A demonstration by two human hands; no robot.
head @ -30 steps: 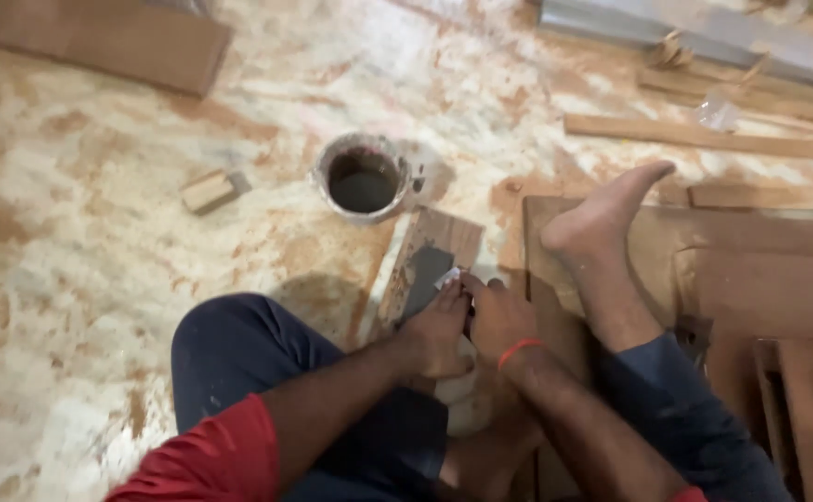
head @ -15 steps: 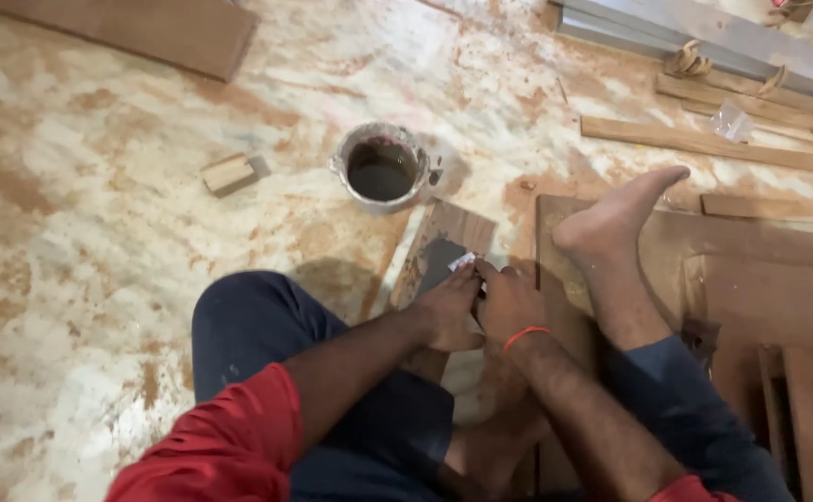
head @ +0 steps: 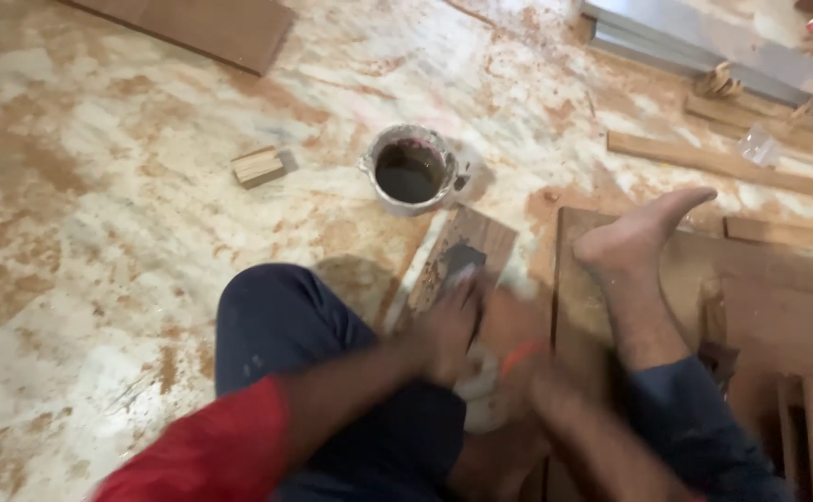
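Both hands blurred in motion — left hand (head: 448,330), right hand (head: 509,335) — lower on wooden piece (head: 462,256)

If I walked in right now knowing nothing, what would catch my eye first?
Probably the two hands, left hand and right hand, pressed close together and blurred over a narrow wooden piece in the middle, between the person's knees. Just beyond it stands a small round can with dark liquid inside, on a floor blotched with reddish-brown stains. On the right, a bare foot rests on a wooden board.
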